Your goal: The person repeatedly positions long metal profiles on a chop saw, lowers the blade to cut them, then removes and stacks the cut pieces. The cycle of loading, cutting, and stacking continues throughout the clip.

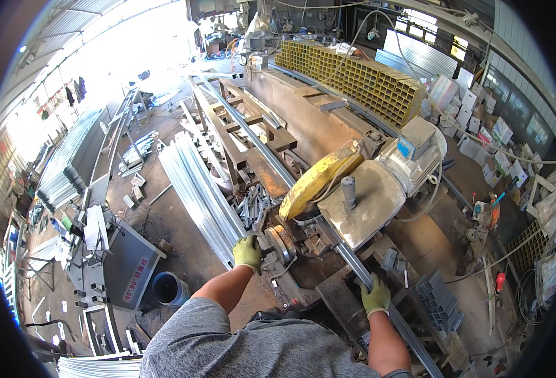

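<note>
We're leaning over a dusty cut-off saw [360, 208], both hands gloved in yellow-green and reaching out well apart from each other. Our right hand [376, 296] is clasping a long grey metal bar [348, 255] from above, on the near side of the saw, though the glove is hiding the underside of the grip. The bar is running diagonally in under the yellow blade guard [319, 179], and a similar grey length is showing beyond it, roughly in line. Our left hand [248, 253] is sitting right beside the round metal clamp [281, 242], to the left of the guard; the fingers are looking curled, but honestly we can't tell if they're gripping anything there. Just past that hand, a bundle of shiny tubes [193, 183] is stretching away from us, and a heap of small offcuts [253, 206] is lying between it and the saw. Near our right wrist, some short grey pieces [439, 299] are lying grouped together. A dark bucket [171, 288] is standing left of our left forearm, and way back a stack of yellow square tubes [353, 79] is showing its open ends
</note>
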Action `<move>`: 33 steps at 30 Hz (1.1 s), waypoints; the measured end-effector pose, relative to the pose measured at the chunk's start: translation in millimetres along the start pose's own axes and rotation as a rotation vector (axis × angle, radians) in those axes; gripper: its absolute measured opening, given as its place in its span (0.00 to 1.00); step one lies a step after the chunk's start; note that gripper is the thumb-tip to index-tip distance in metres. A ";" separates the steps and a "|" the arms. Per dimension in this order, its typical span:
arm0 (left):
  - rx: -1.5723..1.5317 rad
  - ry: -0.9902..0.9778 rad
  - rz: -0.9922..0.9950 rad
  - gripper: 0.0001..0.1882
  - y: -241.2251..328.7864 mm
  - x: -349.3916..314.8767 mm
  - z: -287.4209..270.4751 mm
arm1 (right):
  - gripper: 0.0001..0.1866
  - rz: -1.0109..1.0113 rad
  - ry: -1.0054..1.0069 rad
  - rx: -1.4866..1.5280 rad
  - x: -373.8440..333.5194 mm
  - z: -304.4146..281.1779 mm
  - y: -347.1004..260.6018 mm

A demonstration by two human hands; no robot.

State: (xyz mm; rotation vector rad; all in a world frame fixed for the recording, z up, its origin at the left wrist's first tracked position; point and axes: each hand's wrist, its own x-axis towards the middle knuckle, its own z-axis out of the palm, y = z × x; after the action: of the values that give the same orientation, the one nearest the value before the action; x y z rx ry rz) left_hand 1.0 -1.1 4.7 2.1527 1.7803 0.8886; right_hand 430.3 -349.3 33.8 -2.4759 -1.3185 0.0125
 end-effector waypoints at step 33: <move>-0.040 0.013 0.004 0.14 8.1 1.5 -6.0 | 0.40 -0.027 0.062 -0.011 0.4 4.2 5.6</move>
State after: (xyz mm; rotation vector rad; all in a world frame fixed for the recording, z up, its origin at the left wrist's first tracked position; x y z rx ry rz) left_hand 4.4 -2.9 14.1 2.1314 1.7494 0.9340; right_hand 434.4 -350.7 28.3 -2.4475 -1.3295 -0.0773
